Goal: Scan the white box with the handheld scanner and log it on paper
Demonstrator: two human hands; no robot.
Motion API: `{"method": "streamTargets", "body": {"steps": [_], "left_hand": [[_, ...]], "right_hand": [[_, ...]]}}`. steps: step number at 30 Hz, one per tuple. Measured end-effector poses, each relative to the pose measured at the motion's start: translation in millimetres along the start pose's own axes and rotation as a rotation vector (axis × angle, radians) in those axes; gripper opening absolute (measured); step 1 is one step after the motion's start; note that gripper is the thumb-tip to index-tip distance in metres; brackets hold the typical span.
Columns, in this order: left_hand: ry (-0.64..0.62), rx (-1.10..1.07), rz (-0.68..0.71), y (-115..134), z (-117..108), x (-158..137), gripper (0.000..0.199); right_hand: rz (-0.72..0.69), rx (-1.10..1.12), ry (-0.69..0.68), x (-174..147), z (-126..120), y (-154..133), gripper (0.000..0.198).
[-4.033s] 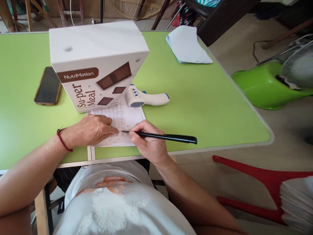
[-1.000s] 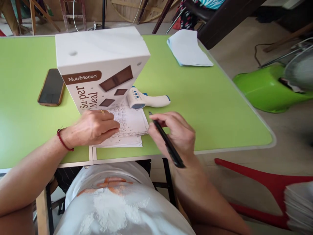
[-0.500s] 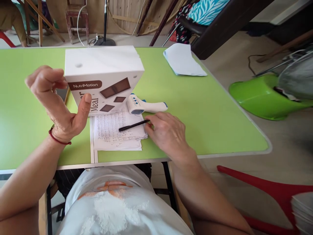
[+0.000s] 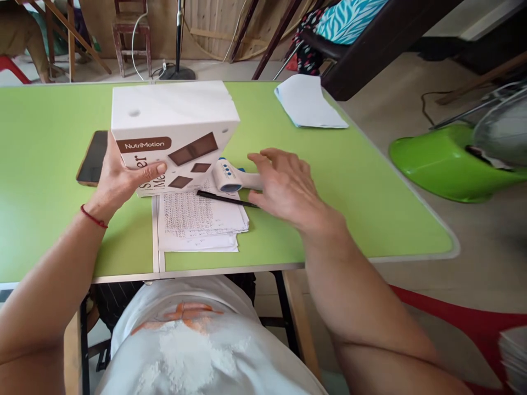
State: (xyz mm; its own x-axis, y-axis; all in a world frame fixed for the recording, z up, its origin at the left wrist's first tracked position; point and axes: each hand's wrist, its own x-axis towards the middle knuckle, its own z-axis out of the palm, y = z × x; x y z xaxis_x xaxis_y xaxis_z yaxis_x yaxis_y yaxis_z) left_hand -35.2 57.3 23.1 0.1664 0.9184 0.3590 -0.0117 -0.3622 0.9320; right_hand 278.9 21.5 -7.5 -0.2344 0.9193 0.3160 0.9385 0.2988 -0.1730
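Note:
A white cardboard box [image 4: 177, 104] marked NutriMotion stands on the green table. My left hand [image 4: 117, 175] grips its left side, thumb on the printed front and the other fingers hidden behind. My right hand [image 4: 288, 189] hovers with its fingers apart by the handle of a white and blue infrared thermometer [image 4: 228, 178], partly covering that handle. Below the thumb, a black pen [image 4: 224, 198] lies across handwritten sheets of paper [image 4: 201, 219], its right end close to the hand. The stack of sheets rests in front of the box.
A phone [image 4: 93, 159] lies left of the box. At the far right of the table [image 4: 370, 219] is a folded white sheet [image 4: 308, 101]. Beyond the table's right edge stand a bright green plastic object [image 4: 444, 164] and a red chair [image 4: 448, 318].
My left hand has moved from beside the box onto its side, uncovering the phone. My right hand has let go of the pen, opened and moved up toward the thermometer. The pen has turned.

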Motion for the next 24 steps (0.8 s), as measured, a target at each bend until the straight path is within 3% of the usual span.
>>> {"method": "streamTargets", "body": {"steps": [4,7,9,12,15,17,20,24], "left_hand": [[-0.071,-0.016,0.003,-6.9,-7.9,5.3,0.078],[-0.056,0.004,0.024,-7.9,-9.8,6.1,0.071],[-0.013,0.028,0.060,-7.5,-8.3,4.7,0.067],[0.067,0.054,0.104,-6.5,-4.4,0.9,0.067],[0.124,0.041,0.125,-5.1,-1.1,-2.5,0.065],[0.157,-0.008,0.130,-3.6,0.8,-4.3,0.059],[0.181,-0.119,0.088,-0.3,4.6,-7.1,0.050],[0.140,-0.205,0.024,5.6,11.8,-11.4,0.043]], "right_hand": [[-0.021,-0.014,-0.260,22.9,4.4,8.1,0.064],[0.050,0.060,-0.289,29.9,6.7,7.2,0.056],[0.114,0.113,-0.214,30.5,3.9,4.2,0.049],[0.167,0.284,0.056,28.4,-9.5,-5.7,0.049],[0.101,0.621,0.353,23.9,-31.1,-29.0,0.038],[0.014,0.894,0.445,18.8,-46.1,-53.5,0.022],[-0.016,1.262,0.476,8.7,-62.2,-94.7,0.020],[0.166,1.524,0.280,-0.2,-63.9,-128.1,0.035]]}}
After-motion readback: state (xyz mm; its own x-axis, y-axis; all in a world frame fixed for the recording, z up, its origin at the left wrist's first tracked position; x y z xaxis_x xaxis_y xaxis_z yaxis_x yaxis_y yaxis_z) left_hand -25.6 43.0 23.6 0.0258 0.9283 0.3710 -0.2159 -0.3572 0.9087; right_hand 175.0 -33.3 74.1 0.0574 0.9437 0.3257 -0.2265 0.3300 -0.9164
